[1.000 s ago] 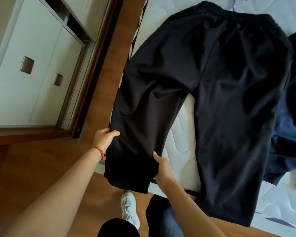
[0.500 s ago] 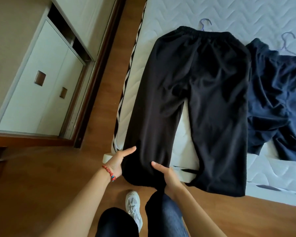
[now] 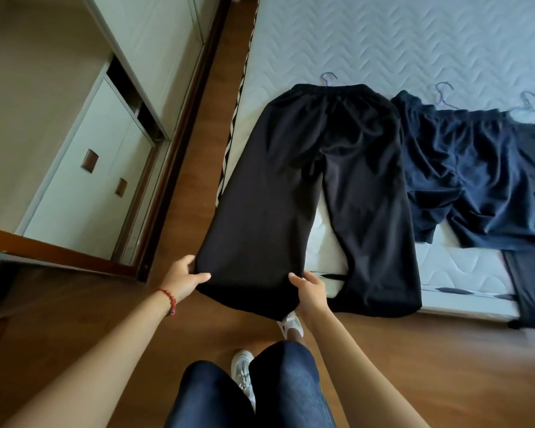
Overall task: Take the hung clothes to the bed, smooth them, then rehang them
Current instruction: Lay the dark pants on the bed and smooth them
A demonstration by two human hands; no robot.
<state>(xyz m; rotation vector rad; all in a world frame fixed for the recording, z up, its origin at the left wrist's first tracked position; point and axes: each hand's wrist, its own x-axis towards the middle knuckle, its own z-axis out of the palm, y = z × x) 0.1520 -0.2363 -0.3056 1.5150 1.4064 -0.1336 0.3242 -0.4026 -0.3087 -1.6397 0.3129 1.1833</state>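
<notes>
Both hands, left [image 3: 184, 278], right [image 3: 309, 290], arms outstretched, gripping black trousers [image 3: 306, 186] hem corners.

- Black trousers [image 3: 322, 193] spread on the white mattress [image 3: 414, 41], waistband far, hanger hook [image 3: 328, 78] poking out.
- Left hand [image 3: 184, 278] and right hand [image 3: 309, 291] gripping the two sides of one leg's hem, off the bed edge.
- Navy shorts [image 3: 464, 168] just beside, on another hanger.

Both hands went from flat on the black pants [image 3: 306, 186] leg to gripping its hem, left hand [image 3: 184, 278] and right hand [image 3: 309, 291] pulling it off the bed [image 3: 383, 41] edge.
</notes>
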